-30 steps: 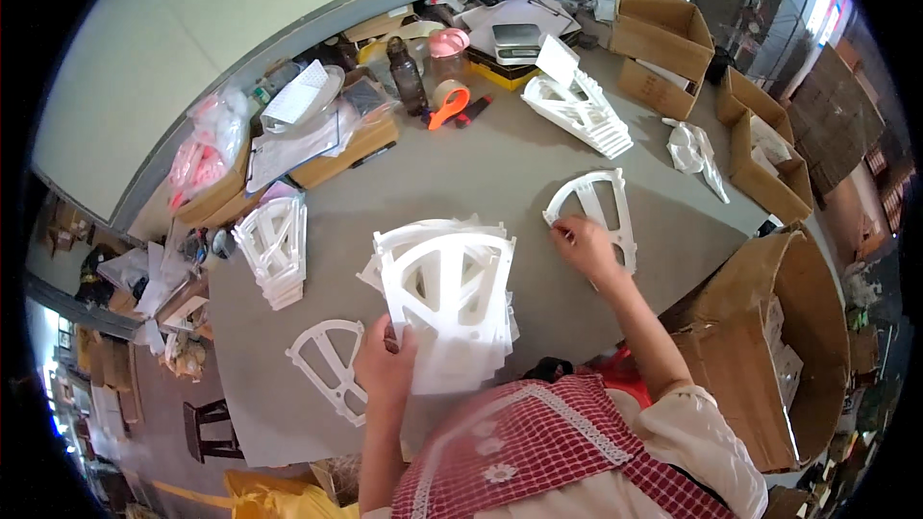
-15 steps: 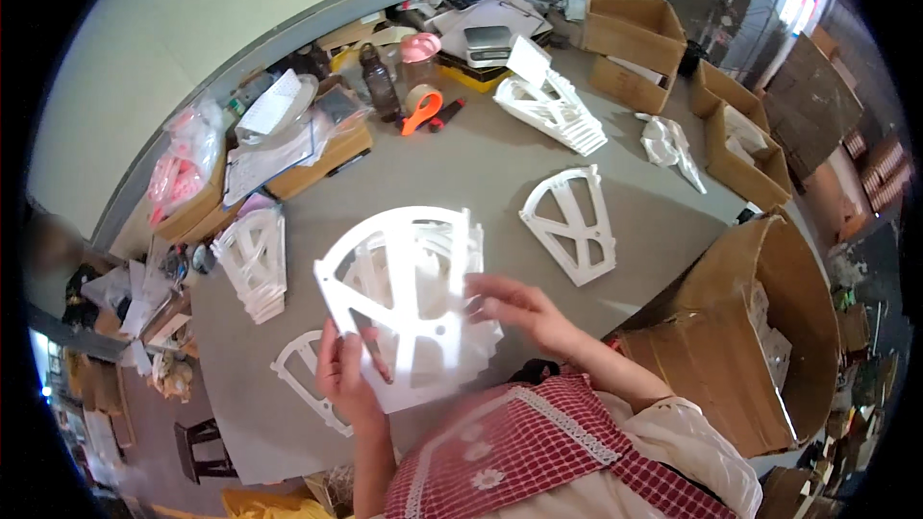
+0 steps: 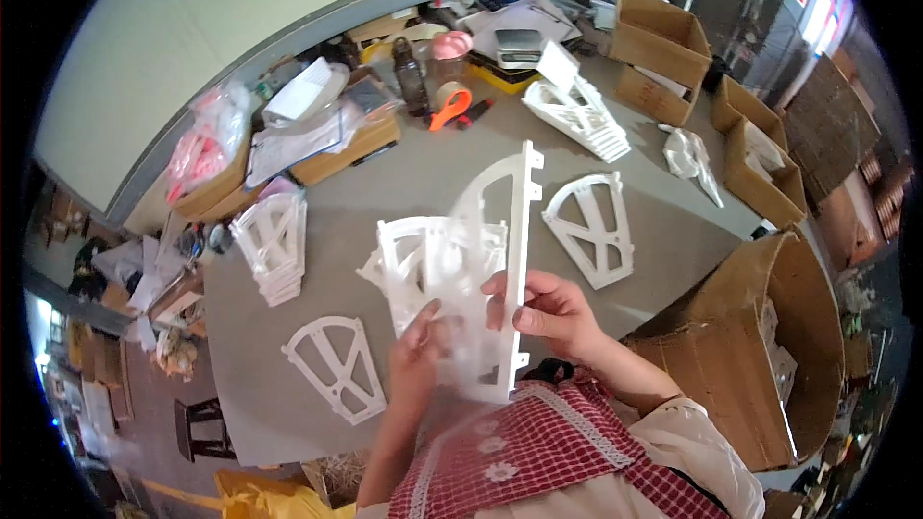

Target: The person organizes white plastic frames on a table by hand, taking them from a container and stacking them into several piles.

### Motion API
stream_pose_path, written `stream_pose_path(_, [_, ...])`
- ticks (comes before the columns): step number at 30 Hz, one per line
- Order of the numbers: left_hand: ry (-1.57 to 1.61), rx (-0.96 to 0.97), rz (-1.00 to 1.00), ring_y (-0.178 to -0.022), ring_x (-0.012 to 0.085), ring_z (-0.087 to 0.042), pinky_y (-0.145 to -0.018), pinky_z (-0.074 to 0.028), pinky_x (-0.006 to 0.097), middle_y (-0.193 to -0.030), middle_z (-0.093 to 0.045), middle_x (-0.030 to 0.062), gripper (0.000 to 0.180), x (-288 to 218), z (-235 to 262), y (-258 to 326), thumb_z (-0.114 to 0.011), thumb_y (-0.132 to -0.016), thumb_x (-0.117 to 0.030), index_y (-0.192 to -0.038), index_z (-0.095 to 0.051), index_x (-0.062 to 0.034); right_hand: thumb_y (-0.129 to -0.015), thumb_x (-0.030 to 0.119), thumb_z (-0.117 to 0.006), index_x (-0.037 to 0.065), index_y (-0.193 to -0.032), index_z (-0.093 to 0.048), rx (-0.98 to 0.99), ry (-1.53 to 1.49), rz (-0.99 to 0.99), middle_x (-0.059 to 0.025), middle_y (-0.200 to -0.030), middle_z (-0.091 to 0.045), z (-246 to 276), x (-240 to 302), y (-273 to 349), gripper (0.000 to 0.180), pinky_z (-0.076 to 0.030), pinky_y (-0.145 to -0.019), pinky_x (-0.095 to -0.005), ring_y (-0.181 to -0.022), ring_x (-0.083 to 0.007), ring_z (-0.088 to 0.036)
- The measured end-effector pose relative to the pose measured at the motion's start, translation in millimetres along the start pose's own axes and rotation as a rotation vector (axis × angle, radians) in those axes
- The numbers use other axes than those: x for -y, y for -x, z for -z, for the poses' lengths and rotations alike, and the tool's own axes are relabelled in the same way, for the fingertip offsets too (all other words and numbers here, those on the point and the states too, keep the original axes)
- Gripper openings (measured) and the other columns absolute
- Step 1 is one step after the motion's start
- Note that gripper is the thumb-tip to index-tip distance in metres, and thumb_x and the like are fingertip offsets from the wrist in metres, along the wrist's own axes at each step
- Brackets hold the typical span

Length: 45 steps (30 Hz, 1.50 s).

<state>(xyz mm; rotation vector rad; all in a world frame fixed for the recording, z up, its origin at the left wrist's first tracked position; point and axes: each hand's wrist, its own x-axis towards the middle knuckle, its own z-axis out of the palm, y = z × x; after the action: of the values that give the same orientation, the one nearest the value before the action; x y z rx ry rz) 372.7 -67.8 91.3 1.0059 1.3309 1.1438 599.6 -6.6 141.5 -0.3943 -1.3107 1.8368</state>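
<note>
A white plastic fan-shaped frame (image 3: 520,250) is held up in front of me, turned nearly edge-on, its straight side with small tabs toward the right. My right hand (image 3: 558,317) grips that straight side, thumb on the near face and fingers behind. Close to the frame's other side is my left hand (image 3: 418,346); its fingers are smeared by motion, so whether they touch the frame does not show. Behind the held piece lies a pile of similar white frames (image 3: 404,235). One single frame (image 3: 336,370) rests left of my left hand, another single frame (image 3: 591,231) right of the pile.
More stacked frames lie at the left (image 3: 274,245) and far right (image 3: 582,120) of the grey table (image 3: 356,183). Orange-handled scissors (image 3: 450,111), a dark bottle (image 3: 410,77) and a scale (image 3: 518,48) stand at the back. A big cardboard box (image 3: 711,327) is beside my right arm.
The held frame has swung from facing me to nearly edge-on and moved right. My right hand has closed on its straight side. My left hand has shifted right, uncovering the single frame at left.
</note>
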Motion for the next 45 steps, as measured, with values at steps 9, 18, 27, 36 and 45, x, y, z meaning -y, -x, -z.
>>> stream_pose_path(9, [-0.848, -0.188, -0.367, -0.081, 0.0241, -0.069, -0.068, -0.055, 0.035, -0.099, -0.069, 0.0091, 0.035, -62, -5, 59, -0.059, -0.097, -0.013, -0.129, -0.05, -0.0015, -0.092, 0.01, -0.068, -0.002, -0.121, -0.058, 0.178, 0.468, -0.073, -0.0084, -0.097, -0.066, -61, 0, -59, 0.033, -0.051, -0.059, -0.0246, -0.082, -0.0106, -0.067])
stream_pose_path(18, [0.138, -0.894, -0.262, -0.063, 0.0106, -0.057, -0.057, -0.048, 0.025, -0.087, -0.065, 0.0061, 0.022, 46, 128, 60, -0.051, -0.099, -0.01, -0.119, -0.055, -0.0012, -0.088, -0.004, -0.06, -0.002, -0.122, -0.058, -0.031, 0.829, 0.295, -0.0144, -0.122, -0.058, -35, -27, -86, 0.034, -0.056, -0.069, -0.0285, -0.088, -0.0184, -0.065])
stream_pose_path(27, [-0.625, -0.965, 0.022, -0.078, 0.0301, -0.066, -0.071, -0.054, 0.042, -0.094, -0.068, 0.0145, 0.032, 149, 158, 73, -0.055, -0.095, -0.013, -0.123, -0.052, 0.0023, -0.082, -0.004, -0.064, 0.0, -0.124, -0.055, -0.217, 1.01, 0.242, -0.016, -0.127, -0.054, 28, -60, -71, 0.043, -0.053, -0.08, -0.034, -0.093, -0.0241, -0.064])
stream_pose_path(36, [-1.276, -0.946, 0.197, -0.106, 0.0434, -0.057, -0.087, -0.047, 0.051, -0.119, -0.055, 0.0256, 0.046, 140, 170, 81, -0.062, -0.087, -0.016, -0.13, -0.05, -0.0015, -0.086, 0.01, -0.066, -0.002, -0.128, -0.048, -0.269, 1.417, 0.17, -0.0249, -0.125, -0.051, 60, -75, -48, 0.047, -0.051, -0.086, -0.0433, -0.103, -0.0403, -0.059])
stream_pose_path(45, [-1.265, -0.895, 0.012, -0.101, 0.0402, -0.059, -0.085, -0.05, 0.05, -0.12, -0.056, 0.0203, 0.033, 107, 156, 65, -0.061, -0.086, -0.013, -0.116, -0.056, -0.0016, -0.087, 0.021, -0.068, 0.004, -0.125, -0.049, -0.412, 1.385, -0.018, -0.0163, -0.087, -0.063, 80, -108, -43, 0.045, -0.051, -0.067, -0.0374, -0.07, -0.0273, -0.061])
